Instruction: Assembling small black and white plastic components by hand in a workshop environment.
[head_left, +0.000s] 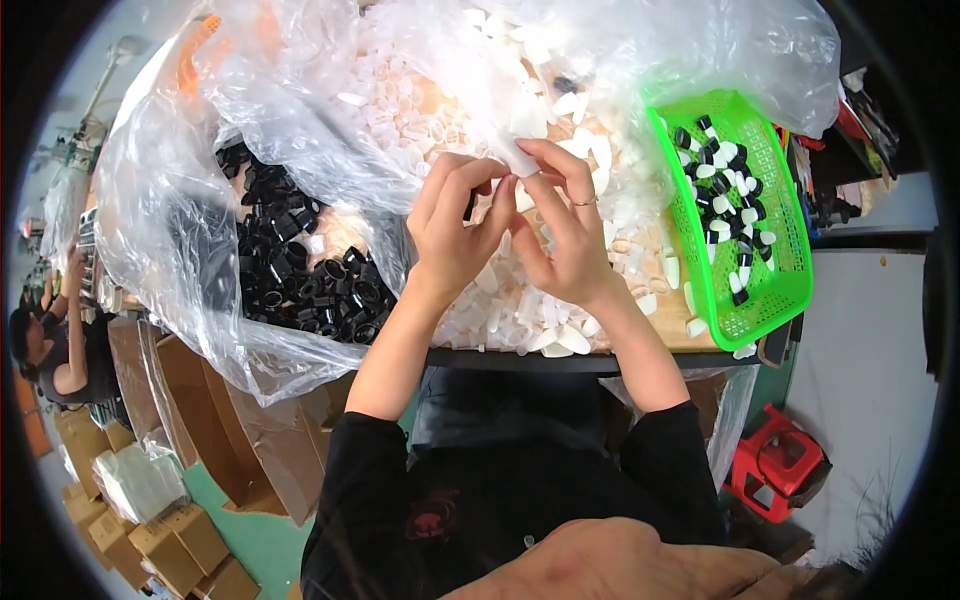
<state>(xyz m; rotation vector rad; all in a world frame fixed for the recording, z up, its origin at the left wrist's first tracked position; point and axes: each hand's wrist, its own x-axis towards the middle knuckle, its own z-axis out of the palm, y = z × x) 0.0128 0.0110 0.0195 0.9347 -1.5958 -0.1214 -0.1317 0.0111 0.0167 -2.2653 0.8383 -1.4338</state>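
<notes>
Your two hands meet over the middle of the table, and you look to be in the joining step: pressing a small white plastic piece (524,196) together with another part between your fingertips. Your left hand (455,228) has its fingers curled and pressed inward toward the thumb, pinching something dark that I cannot make out clearly; your right hand (562,232), ring on one finger, pinches the white piece from the 3 o'clock side, so the piece sits right at the point where both sets of fingertips touch, at about 12 o'clock of your knuckles. Whether the two parts are already seated I cannot tell, since your fingers cover the joint. The next move, as I judge it, calls for a firm, square squeeze with the parts kept aligned, then a free hand to carry the result away. The green basket (785,262) at 3 o'clock already holds black-and-white joined pieces. The heap of loose white pieces (540,320) lies just beneath your wrists, toward 6 o'clock of the grip, and the black caps (300,280) in the clear plastic bag (180,230) lie at 9 o'clock, near your left forearm.
</notes>
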